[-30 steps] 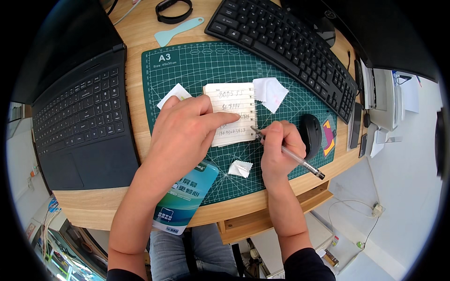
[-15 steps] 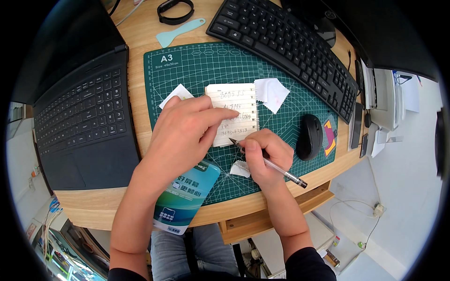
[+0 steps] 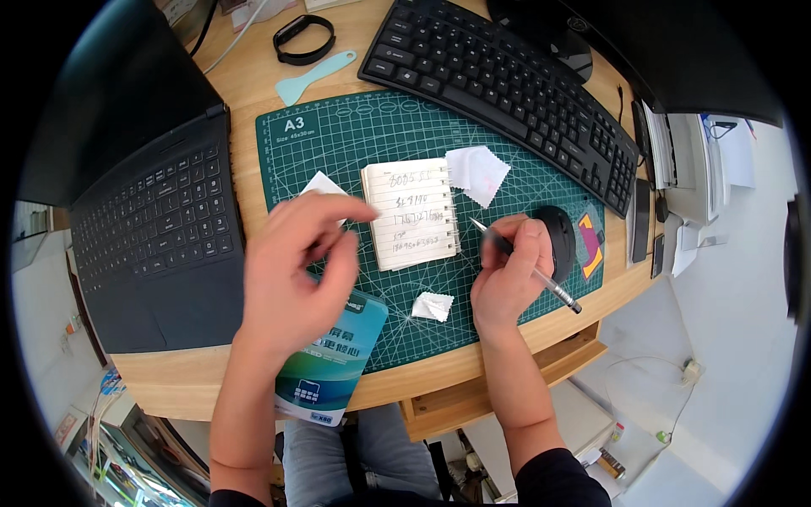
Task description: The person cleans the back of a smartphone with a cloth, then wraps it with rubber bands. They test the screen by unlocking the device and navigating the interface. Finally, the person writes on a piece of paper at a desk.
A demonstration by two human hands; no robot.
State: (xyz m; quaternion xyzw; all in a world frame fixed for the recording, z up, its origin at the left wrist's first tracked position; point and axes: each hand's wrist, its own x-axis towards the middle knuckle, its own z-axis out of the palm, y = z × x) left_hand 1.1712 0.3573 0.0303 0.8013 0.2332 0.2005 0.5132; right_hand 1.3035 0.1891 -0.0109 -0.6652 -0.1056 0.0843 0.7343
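A small spiral notebook (image 3: 411,231) with handwritten lines lies open on the green cutting mat (image 3: 380,127), its coils on the right. My right hand (image 3: 512,272) is closed round a clear-barrelled pen (image 3: 559,293), whose tip points up and left, off the page's right edge. To the left of the notebook my left hand (image 3: 296,275) hovers, fingers curved and apart, holding nothing; its fingertips are slightly blurred. Partly under that hand is a blue-green flat packet (image 3: 338,363). A crumpled white cloth (image 3: 432,307) sits below the notebook, and another white cloth (image 3: 480,173) lies beyond its upper right corner.
An open black laptop (image 3: 156,228) takes up the left side. Across the back right stand a black keyboard (image 3: 507,93) and a monitor (image 3: 676,59). A black mouse (image 3: 559,241) is just beyond my right hand. Farther back lie a pale blue scraper (image 3: 314,76) and a black wristband (image 3: 304,40).
My left hand has lifted off the notebook and drawn back left. My right hand has moved right with the pen, leaving the page and uncovering the crumpled cloth.
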